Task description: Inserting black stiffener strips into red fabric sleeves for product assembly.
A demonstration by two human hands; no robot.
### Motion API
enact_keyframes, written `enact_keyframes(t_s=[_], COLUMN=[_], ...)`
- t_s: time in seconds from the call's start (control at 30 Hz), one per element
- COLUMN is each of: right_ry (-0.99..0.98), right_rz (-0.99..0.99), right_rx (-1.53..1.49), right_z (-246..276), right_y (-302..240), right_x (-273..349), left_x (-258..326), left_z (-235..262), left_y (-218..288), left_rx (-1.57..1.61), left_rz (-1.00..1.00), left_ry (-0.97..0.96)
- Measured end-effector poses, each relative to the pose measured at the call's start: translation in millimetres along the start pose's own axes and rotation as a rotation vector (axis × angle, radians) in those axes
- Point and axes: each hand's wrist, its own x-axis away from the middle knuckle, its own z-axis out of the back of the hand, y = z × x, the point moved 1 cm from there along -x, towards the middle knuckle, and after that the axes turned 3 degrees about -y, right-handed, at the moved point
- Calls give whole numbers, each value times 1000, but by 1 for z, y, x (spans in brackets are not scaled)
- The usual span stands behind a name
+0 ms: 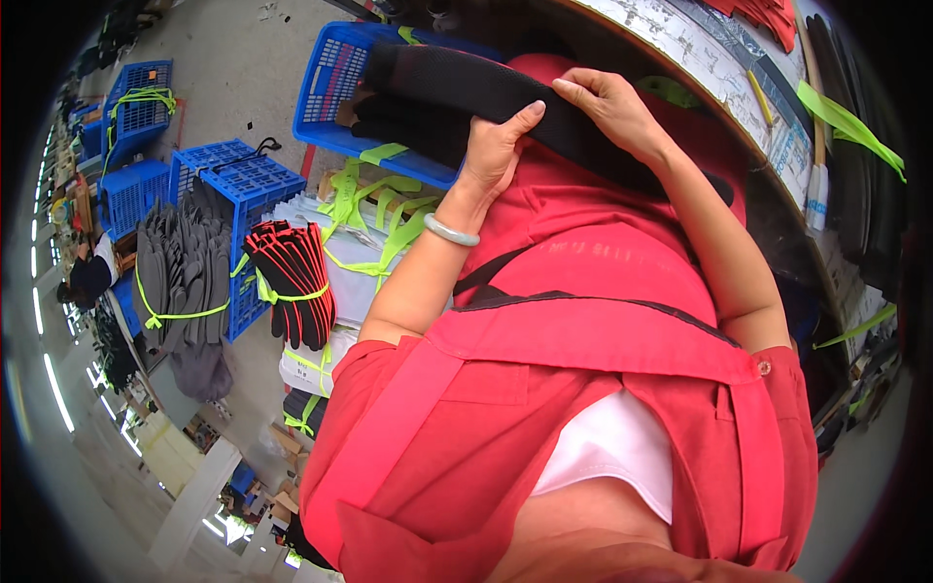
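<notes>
A long black textured fabric piece (pixel 457 83) lies across my lap and stretches over the blue crate at the upper left. My left hand (pixel 498 146) is closed round its near edge, thumb on top and fingers hidden underneath. On the upper right, my right hand (pixel 614 112) has thumb and fingertips pressed together at the far edge of the same piece. More black fabric (pixel 413 131) sits in the blue crate (pixel 309 107) below it.
Left of me, grey pieces (pixel 185 253) and black-and-red pieces (pixel 292 282) hang tied in bundles with yellow-green strips. More blue crates (pixel 141 112) stand farther left. A worktable (pixel 719 68) with a yellow pen-like tool (pixel 759 97) runs along the right, beside hanging black strips (pixel 850 126).
</notes>
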Motion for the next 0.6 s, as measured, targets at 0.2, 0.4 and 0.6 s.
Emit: enact_keyframes(t_s=[0.2,0.4,0.6], right_ry=[73,14,59], right_rz=[180,113,284], right_rx=[142,290,191], right_z=[0,3,-15], right_y=[5,-11,-19], right_x=[-10,-8,-11], left_x=[3,5,15], left_z=[-8,-9,-19], left_y=[-10,-11,-4], left_rx=[-25,-41,57], left_rz=[-45,-34,100], left_ry=[-49,-89,-35])
